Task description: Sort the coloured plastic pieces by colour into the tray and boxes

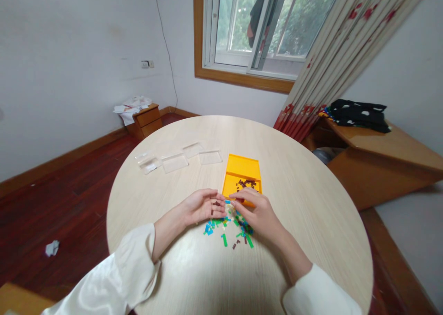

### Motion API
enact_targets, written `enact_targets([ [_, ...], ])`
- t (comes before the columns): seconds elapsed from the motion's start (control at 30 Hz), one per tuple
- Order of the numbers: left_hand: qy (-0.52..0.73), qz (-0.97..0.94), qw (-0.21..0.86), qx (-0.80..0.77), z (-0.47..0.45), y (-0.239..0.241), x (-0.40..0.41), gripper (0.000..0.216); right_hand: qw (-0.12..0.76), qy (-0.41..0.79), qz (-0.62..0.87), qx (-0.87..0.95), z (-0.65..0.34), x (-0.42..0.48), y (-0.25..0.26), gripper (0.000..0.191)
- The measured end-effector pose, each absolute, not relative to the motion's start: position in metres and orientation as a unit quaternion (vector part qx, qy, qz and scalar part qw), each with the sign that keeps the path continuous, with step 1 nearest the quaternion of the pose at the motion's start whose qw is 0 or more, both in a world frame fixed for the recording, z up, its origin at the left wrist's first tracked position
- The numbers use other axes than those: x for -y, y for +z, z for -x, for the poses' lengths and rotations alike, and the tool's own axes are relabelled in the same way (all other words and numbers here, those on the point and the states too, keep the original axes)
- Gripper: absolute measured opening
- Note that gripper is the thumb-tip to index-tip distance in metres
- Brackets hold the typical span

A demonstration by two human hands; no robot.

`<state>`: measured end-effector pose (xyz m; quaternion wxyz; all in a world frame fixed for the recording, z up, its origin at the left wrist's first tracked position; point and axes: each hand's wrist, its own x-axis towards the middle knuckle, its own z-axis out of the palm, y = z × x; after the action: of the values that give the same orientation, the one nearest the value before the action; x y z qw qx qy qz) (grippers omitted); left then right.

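Note:
My left hand point(203, 207) is turned palm up over the pile, with a few small dark brown building bricks point(216, 204) lying on its fingers. Close by on the right, my right hand point(256, 209) is palm down, thumb and fingertips slightly apart, with nothing visible between them. Beneath both hands lies a loose pile of small blue, green, brown and pale bricks point(224, 239), partly covered by the right hand. Just behind the hands stands an opened yellow plastic box point(243, 166). More dark brown bricks point(248, 183) are in its near half, whose front edge is partly hidden.
Several clear plastic trays or lids point(175, 162) lie at the back left of the round wooden table point(287, 167). A small cabinet with papers point(147, 120) stands by the wall. Dark cloth point(360, 114) lies on brown furniture to the right. Someone stands outside the window.

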<state>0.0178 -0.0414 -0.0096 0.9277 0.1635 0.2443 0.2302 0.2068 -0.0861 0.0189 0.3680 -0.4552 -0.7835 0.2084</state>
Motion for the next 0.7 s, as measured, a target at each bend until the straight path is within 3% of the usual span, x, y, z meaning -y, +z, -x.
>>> enact_targets([
  [0.17,0.236,-0.116,0.930,-0.256,-0.016,0.000,0.040,0.036,0.153,0.347,0.413,0.828,-0.217,0.092,0.032,0.005],
  [0.27,0.244,-0.112,0.928,-0.260,-0.014,0.003,0.039,0.036,0.058,0.351,0.388,0.851,-0.219,0.094,0.032,0.012],
  [0.53,0.241,-0.163,0.916,-0.277,-0.016,0.002,0.039,0.035,0.020,0.290,0.397,0.870,-0.217,0.093,0.025,0.017],
  [0.7,0.252,-0.398,0.810,-0.348,-0.021,0.002,0.046,0.038,0.047,0.310,0.406,0.859,-0.218,0.092,0.024,0.018],
])
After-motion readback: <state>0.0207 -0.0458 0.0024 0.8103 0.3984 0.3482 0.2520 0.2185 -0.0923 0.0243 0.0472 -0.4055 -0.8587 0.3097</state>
